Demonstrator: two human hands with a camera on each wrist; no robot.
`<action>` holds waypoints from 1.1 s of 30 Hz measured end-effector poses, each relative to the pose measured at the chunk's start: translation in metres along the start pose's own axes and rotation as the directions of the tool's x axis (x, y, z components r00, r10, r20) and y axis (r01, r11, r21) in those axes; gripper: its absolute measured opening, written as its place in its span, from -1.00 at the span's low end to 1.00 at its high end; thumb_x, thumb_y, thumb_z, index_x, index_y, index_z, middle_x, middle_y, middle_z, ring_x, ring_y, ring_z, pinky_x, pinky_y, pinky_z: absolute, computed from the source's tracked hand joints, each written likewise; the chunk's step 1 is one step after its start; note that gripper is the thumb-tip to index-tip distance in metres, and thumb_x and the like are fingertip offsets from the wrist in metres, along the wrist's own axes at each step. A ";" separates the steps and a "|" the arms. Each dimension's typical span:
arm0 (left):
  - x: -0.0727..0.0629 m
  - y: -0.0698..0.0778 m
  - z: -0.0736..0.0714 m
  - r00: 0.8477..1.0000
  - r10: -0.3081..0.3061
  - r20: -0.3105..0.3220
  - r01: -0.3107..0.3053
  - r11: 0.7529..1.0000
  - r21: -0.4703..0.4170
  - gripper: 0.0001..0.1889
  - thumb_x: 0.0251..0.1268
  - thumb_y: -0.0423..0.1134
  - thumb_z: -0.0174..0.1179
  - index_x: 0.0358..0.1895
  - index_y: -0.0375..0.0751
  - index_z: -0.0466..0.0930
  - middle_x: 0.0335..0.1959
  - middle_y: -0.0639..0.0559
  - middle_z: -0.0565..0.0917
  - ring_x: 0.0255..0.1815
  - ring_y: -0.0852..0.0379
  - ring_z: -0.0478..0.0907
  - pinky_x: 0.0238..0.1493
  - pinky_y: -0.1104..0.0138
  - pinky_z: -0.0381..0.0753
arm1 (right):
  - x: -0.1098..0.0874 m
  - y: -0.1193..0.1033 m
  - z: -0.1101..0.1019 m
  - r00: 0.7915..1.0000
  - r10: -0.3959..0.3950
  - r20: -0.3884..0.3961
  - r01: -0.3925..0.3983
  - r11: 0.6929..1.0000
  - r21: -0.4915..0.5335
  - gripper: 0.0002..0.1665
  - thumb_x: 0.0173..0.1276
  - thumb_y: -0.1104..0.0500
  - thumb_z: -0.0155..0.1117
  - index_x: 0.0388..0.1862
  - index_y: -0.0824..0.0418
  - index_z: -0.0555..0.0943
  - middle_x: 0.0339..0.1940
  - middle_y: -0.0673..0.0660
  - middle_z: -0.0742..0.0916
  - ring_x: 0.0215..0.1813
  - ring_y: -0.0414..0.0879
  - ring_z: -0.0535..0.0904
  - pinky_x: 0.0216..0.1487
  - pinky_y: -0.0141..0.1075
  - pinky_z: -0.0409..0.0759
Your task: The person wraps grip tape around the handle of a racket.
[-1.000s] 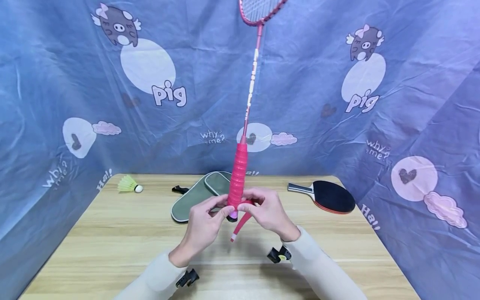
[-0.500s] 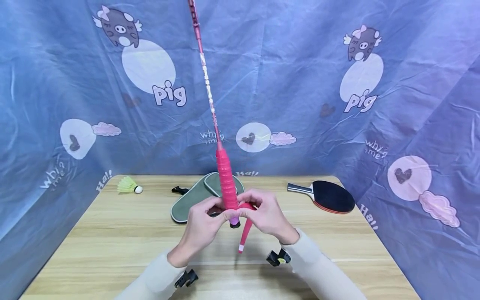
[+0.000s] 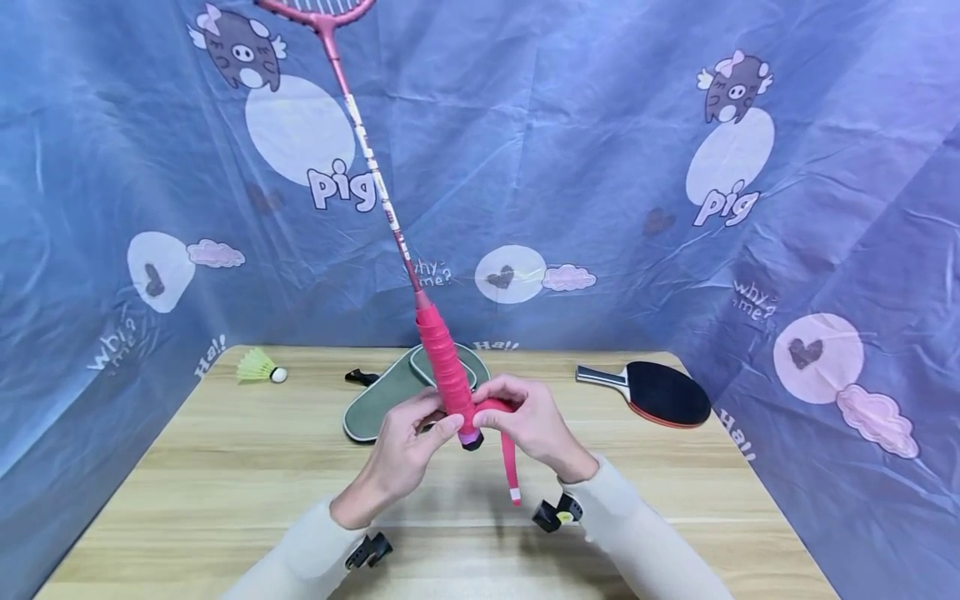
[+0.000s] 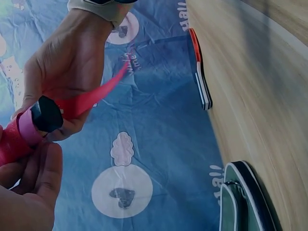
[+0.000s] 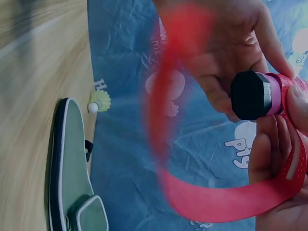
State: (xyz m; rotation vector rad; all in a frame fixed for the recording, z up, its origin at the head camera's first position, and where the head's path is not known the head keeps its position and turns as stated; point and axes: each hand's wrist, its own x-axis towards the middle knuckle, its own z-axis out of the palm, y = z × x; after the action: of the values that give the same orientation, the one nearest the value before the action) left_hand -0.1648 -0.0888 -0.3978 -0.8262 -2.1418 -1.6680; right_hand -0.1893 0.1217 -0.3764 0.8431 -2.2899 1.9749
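Observation:
A badminton racket [image 3: 372, 171] stands tilted to the left above the table, its head cut off by the top of the head view. Pink-red grip tape [image 3: 447, 362] is wound around the handle down to near the purple band and black butt cap [image 5: 250, 96]. My left hand [image 3: 405, 450] holds the handle's lower end between thumb and fingers. Beside it, my right hand [image 3: 531, 423] pinches the tape close to the handle. The tape's loose tail [image 3: 510, 468], with a whitish tip, hangs below that hand and curves across the right wrist view.
Behind the hands, a green paddle case [image 3: 378, 408] with white piping lies on the wooden table [image 3: 225, 500]. A table tennis paddle [image 3: 667, 393] is at the back right, a yellow shuttlecock [image 3: 258, 367] at the back left. A blue printed cloth [image 3: 600, 167] encloses the table.
The racket has turned in my hands and swung from leaning right to leaning left. Its head passed through an edge-on view. The tape's loose tail has shifted to the right.

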 end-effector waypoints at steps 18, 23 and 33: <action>-0.003 0.001 0.000 0.988 -0.155 -0.007 0.153 0.982 -0.106 -0.68 0.33 -0.28 0.35 0.12 -0.19 0.64 -0.06 -0.11 0.69 -0.12 0.29 0.68 -0.04 0.43 0.75 | -0.003 0.004 0.009 0.995 -0.062 -0.083 0.058 0.997 -0.054 -0.80 0.16 0.41 0.51 -0.22 0.39 0.70 -0.33 0.37 0.77 -0.39 -0.28 0.69 -0.36 -0.41 0.73; 0.001 0.002 0.000 0.985 -0.171 -0.020 0.169 0.982 -0.082 -0.65 0.20 -0.18 0.46 0.05 -0.09 0.66 -0.13 -0.04 0.70 -0.17 0.26 0.72 -0.07 0.40 0.77 | -0.003 0.007 0.011 0.995 -0.064 -0.074 0.061 0.997 -0.038 -0.78 0.16 0.40 0.51 -0.21 0.42 0.69 -0.30 0.41 0.76 -0.33 -0.32 0.70 -0.28 -0.44 0.74; 0.000 0.002 -0.006 0.992 -0.126 0.010 0.126 0.992 0.002 -0.65 0.20 -0.30 0.44 0.07 -0.12 0.68 -0.11 -0.02 0.73 -0.13 0.22 0.71 -0.03 0.37 0.78 | -0.005 0.012 0.009 0.999 -0.038 -0.016 0.038 0.999 -0.028 -0.75 0.18 0.38 0.51 -0.17 0.41 0.67 -0.30 0.40 0.73 -0.36 -0.33 0.63 -0.32 -0.47 0.67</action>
State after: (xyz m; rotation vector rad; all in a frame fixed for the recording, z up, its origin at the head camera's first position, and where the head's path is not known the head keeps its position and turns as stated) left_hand -0.1645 -0.0946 -0.3943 -0.7145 -2.2438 -1.7261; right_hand -0.1871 0.1162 -0.3909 0.8587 -2.2695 1.9226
